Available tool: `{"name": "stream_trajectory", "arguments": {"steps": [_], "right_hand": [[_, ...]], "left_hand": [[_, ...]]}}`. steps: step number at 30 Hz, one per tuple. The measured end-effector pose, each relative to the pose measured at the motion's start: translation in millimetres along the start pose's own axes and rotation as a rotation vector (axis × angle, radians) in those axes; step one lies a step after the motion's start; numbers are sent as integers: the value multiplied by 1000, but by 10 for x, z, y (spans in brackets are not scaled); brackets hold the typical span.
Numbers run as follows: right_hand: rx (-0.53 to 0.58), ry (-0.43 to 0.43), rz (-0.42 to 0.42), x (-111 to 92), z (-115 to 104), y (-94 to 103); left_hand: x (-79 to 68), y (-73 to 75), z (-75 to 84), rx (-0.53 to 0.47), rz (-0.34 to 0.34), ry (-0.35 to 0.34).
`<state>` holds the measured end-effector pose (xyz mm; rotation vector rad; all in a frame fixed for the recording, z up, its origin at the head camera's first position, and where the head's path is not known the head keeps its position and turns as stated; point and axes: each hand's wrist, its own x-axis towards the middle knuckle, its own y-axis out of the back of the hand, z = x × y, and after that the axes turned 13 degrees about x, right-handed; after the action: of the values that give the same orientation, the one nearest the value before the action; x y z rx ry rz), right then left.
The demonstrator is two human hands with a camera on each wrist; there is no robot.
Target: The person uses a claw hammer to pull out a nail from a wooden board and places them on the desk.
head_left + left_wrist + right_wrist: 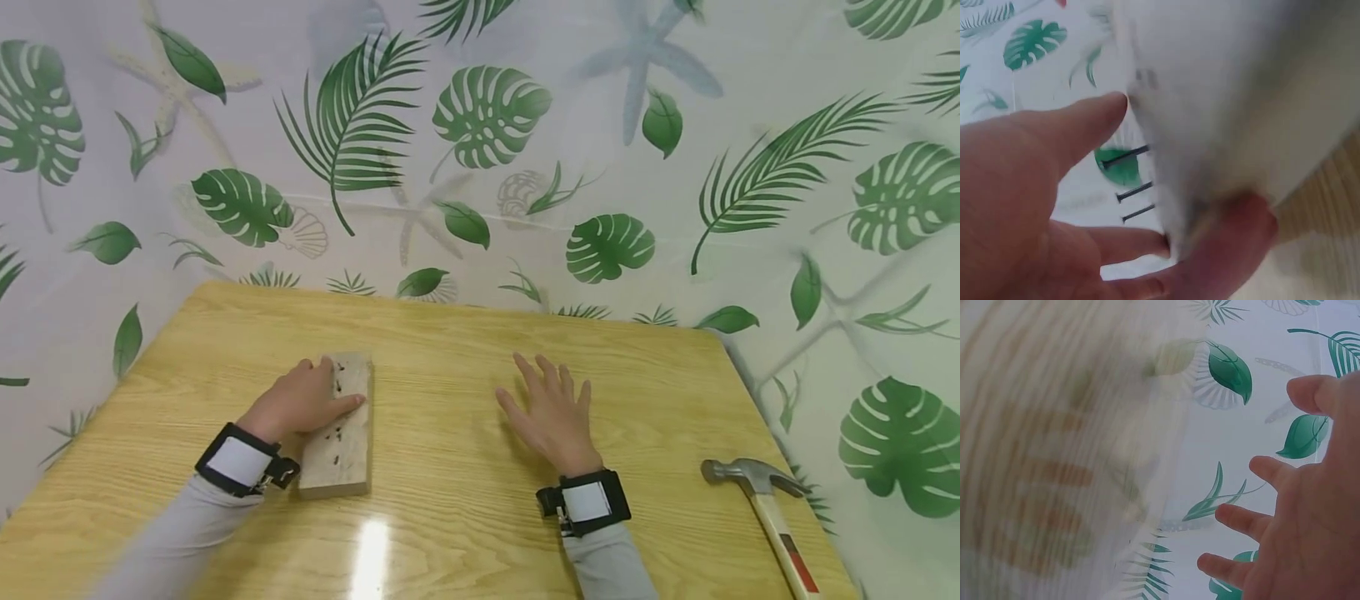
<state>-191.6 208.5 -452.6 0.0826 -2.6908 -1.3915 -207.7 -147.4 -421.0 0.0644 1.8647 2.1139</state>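
A thick pale wooden block (352, 458) lies lengthwise on the left half of the table. My left hand (296, 406) grips it from its left side, the thumb lying across the top face and the fingers toward the far left edge. Several dark nails (1125, 157) stick up from the block in the left wrist view, between the thumb and the fingers. To the right, my right hand (553, 418) is over the table with its fingers spread and holds nothing. In the right wrist view its fingers (1244, 522) are apart and nearly straight.
A claw hammer (767, 500) with a pale handle marked in red lies near the right edge of the wood-grain table (442, 475). Behind the table hangs a white cloth (525, 192) printed with green leaves and starfish.
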Motion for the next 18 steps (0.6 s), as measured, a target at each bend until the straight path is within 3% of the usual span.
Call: {"name": "stream_trajectory", "arguments": {"steps": [9,18], "right_hand": [[-14,-49,-51,21,-6,26],[6,-83,-81,11,-49,88]], "left_hand": [[420,-100,510,-72,-40,-22],[568,-164,915,-200,-21,-51]]}}
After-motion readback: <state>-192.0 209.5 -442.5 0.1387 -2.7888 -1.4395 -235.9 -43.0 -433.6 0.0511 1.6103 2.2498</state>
